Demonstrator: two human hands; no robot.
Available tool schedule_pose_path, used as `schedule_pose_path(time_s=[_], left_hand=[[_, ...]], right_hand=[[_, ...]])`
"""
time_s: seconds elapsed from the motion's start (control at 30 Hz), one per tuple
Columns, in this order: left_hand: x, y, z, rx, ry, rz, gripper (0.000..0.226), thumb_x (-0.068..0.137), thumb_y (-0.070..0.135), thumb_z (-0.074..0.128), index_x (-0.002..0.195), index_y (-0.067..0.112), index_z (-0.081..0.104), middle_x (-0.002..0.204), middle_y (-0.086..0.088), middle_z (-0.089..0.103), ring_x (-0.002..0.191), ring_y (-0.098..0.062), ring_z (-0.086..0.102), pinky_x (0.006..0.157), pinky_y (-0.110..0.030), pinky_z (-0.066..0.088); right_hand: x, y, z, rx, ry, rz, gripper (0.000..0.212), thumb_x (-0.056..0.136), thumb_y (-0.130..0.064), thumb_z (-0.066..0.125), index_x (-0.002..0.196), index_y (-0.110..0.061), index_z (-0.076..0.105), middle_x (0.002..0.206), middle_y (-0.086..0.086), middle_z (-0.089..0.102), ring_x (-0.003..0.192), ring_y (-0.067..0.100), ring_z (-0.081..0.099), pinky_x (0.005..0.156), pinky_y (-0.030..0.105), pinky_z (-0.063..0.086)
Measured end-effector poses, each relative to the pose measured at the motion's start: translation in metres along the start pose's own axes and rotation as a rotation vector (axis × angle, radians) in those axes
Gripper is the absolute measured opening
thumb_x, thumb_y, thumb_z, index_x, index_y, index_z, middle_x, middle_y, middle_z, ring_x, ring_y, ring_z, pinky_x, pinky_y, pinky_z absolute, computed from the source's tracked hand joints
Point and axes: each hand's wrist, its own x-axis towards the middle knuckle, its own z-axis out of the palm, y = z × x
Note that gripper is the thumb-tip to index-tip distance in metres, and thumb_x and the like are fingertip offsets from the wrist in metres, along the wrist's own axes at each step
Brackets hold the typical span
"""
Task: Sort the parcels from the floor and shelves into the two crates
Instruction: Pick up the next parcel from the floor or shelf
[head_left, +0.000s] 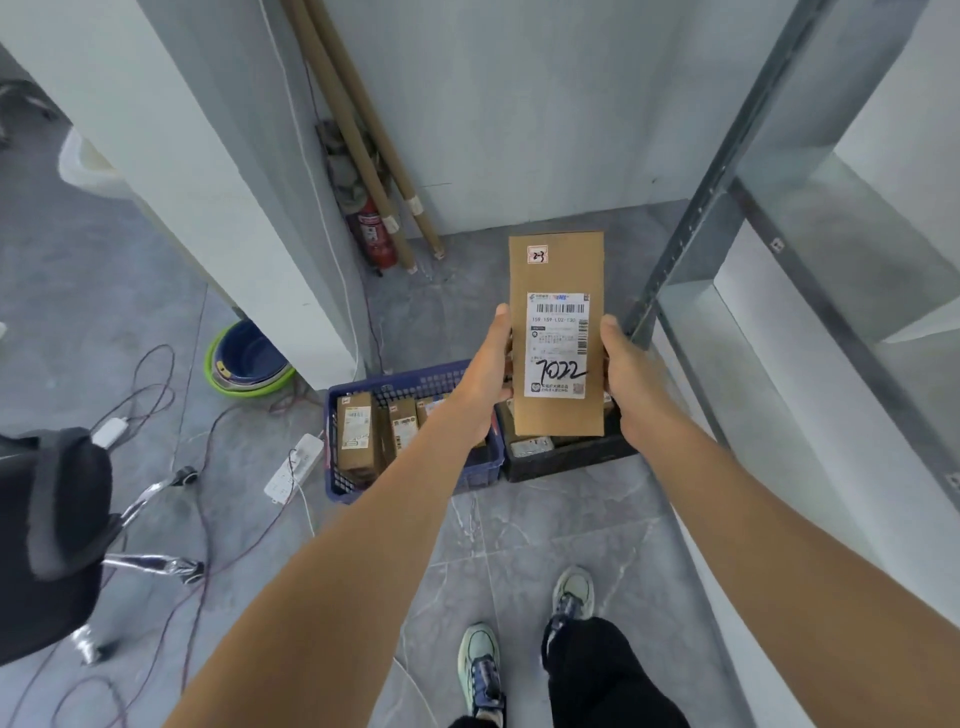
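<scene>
Centrally, a long cardboard parcel (557, 270) is held upright in the air by both hands, its printed label facing the camera with "7022" handwritten across it. Left hand (485, 379): thumb laid along the parcel's left long edge, fingers curled behind it, gripping. Right hand (631, 384): thumb on the right long edge, fingers curled behind, likewise gripping. The parcel hangs above and in front of two crates set side by side on the floor (519, 545) at the foot of a white pillar (208, 182). Blue crate (410, 382), on the left: several boxed parcels (356, 436) stand on end inside. Black crate (566, 462), just beside it on the right and largely hidden by the held parcel: its contents are hard to make out. Metal shelf (769, 218): along the floor's right edge. Far corner: a red fire extinguisher (371, 234) and cardboard tubes (358, 119) leaning on the wall. Left of the pillar: stacked basins (249, 364). Near the blue crate: a white power strip (293, 467) among cables. Left edge: a black chair (52, 519). Near edge: the person's shoes (480, 660).
</scene>
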Motion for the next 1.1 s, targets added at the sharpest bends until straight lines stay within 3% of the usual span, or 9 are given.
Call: schedule_pose_path(time_s=[0.07, 0.17, 0.33, 0.47, 0.57, 0.67, 0.77, 0.93, 1.1], left_hand=[[0.032, -0.006, 0.004, -0.020, 0.017, -0.035, 0.056, 0.102, 0.069, 0.020, 0.130, 0.036, 0.057, 0.109, 0.016, 0.064, 0.098, -0.002, 0.060, 0.100, -0.037, 0.043], [0.078, -0.008, 0.015, -0.064, 0.076, -0.113, 0.060, 0.102, 0.068, 0.026, 0.135, 0.031, 0.058, 0.105, 0.012, 0.064, 0.105, -0.013, 0.061, 0.101, -0.039, 0.043], [0.165, -0.022, 0.037, -0.124, 0.184, -0.244, 0.051, 0.101, 0.067, 0.035, 0.123, 0.028, 0.060, 0.110, 0.008, 0.067, 0.107, -0.016, 0.061, 0.106, -0.041, 0.044], [0.235, -0.048, 0.051, -0.169, 0.257, -0.366, 0.093, 0.065, 0.087, 0.056, 0.131, 0.021, 0.065, 0.116, -0.002, 0.076, 0.109, -0.022, 0.070, 0.094, -0.038, 0.055], [0.294, -0.090, 0.054, -0.187, 0.359, -0.464, 0.122, 0.041, 0.085, 0.060, 0.140, 0.015, 0.058, 0.123, -0.005, 0.072, 0.111, -0.024, 0.070, 0.101, -0.042, 0.054], [0.326, -0.120, 0.058, -0.149, 0.325, -0.521, 0.088, 0.058, 0.084, 0.058, 0.125, 0.028, 0.067, 0.127, 0.000, 0.068, 0.112, -0.020, 0.067, 0.102, -0.041, 0.051], [0.361, -0.156, 0.056, -0.117, 0.317, -0.567, 0.064, 0.066, 0.082, 0.050, 0.105, 0.038, 0.074, 0.117, 0.005, 0.073, 0.111, -0.020, 0.067, 0.104, -0.047, 0.049], [0.417, -0.232, 0.055, -0.114, 0.307, -0.597, 0.065, 0.088, 0.075, 0.041, 0.137, 0.036, 0.057, 0.128, 0.007, 0.067, 0.116, -0.015, 0.062, 0.105, -0.046, 0.044], [0.496, -0.351, 0.040, -0.096, 0.337, -0.650, 0.102, 0.056, 0.101, 0.041, 0.144, 0.051, 0.046, 0.149, 0.010, 0.053, 0.143, -0.025, 0.041, 0.117, -0.058, 0.027]], right_hand=[[0.032, 0.007, 0.000, -0.031, -0.040, 0.045, 0.034, 0.112, -0.054, 0.034, 0.109, -0.038, 0.064, 0.105, -0.013, 0.070, 0.099, 0.007, 0.063, 0.085, 0.032, 0.047], [0.089, 0.018, 0.000, -0.053, -0.052, 0.103, 0.046, 0.106, -0.063, 0.037, 0.127, -0.034, 0.066, 0.119, -0.007, 0.073, 0.107, 0.010, 0.066, 0.101, 0.042, 0.049], [0.185, 0.033, -0.010, -0.083, -0.121, 0.245, 0.040, 0.112, -0.054, 0.032, 0.119, -0.031, 0.064, 0.102, -0.009, 0.071, 0.088, 0.006, 0.063, 0.067, 0.027, 0.044], [0.252, 0.055, -0.009, -0.136, -0.170, 0.317, 0.049, 0.110, -0.058, 0.034, 0.129, -0.026, 0.066, 0.118, -0.001, 0.074, 0.107, 0.016, 0.068, 0.081, 0.035, 0.051], [0.298, 0.085, -0.007, -0.174, -0.220, 0.360, 0.042, 0.111, -0.056, 0.035, 0.121, -0.033, 0.069, 0.114, -0.007, 0.075, 0.109, 0.014, 0.068, 0.085, 0.035, 0.052], [0.332, 0.112, -0.005, -0.194, -0.236, 0.411, 0.034, 0.114, -0.048, 0.033, 0.097, -0.040, 0.061, 0.094, -0.021, 0.065, 0.083, -0.006, 0.060, 0.068, 0.019, 0.043], [0.372, 0.148, 0.004, -0.223, -0.261, 0.445, 0.035, 0.114, -0.046, 0.031, 0.096, -0.039, 0.061, 0.087, -0.023, 0.065, 0.073, -0.008, 0.060, 0.059, 0.017, 0.044], [0.435, 0.234, 0.020, -0.249, -0.229, 0.537, 0.038, 0.113, -0.050, 0.031, 0.113, -0.033, 0.065, 0.086, -0.020, 0.070, 0.067, -0.005, 0.067, 0.050, 0.017, 0.049], [0.489, 0.306, 0.047, -0.247, -0.244, 0.561, 0.037, 0.113, -0.051, 0.030, 0.108, -0.039, 0.065, 0.095, -0.019, 0.069, 0.078, -0.006, 0.064, 0.059, 0.017, 0.045]])
